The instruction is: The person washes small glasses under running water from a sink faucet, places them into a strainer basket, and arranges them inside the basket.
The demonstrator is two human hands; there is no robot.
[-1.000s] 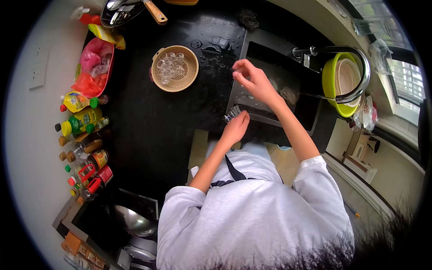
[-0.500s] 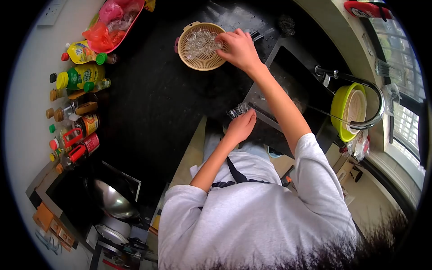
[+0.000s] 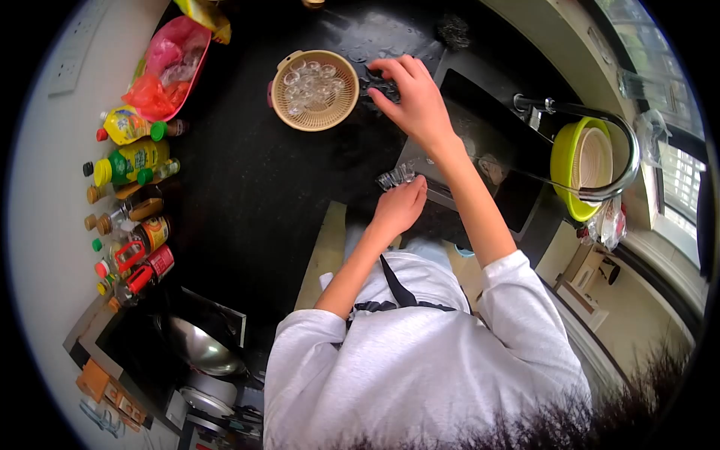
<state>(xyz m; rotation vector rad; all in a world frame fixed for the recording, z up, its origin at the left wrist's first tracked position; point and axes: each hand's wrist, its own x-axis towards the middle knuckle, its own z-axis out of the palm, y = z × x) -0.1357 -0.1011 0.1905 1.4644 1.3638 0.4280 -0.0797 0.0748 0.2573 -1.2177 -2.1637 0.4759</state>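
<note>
A beige colander (image 3: 282,111) stands on the black counter with several small clear cups (image 3: 309,88) inside it. Just to its right is my right hand (image 3: 420,105), thumb and fingers spread apart, with nothing visible between them. Nearer to my body, by the edge of the sink, my left hand (image 3: 403,204) is closed around one end of a short row of clear cups (image 3: 394,176), which look nested in one another. The fingers hide part of that row.
The sink (image 3: 480,120) with its curved faucet (image 3: 632,161) lies at right, beside a green basin (image 3: 562,172). Several bottles (image 3: 135,163) and a pink basket of bags (image 3: 196,71) line the left wall. A wok (image 3: 199,349) sits at lower left. A scouring pad (image 3: 452,32) lies at the back.
My right hand has left the colander, moved to its right and opened. My left hand keeps hold of the row of cups. The whole view has shifted slightly.
</note>
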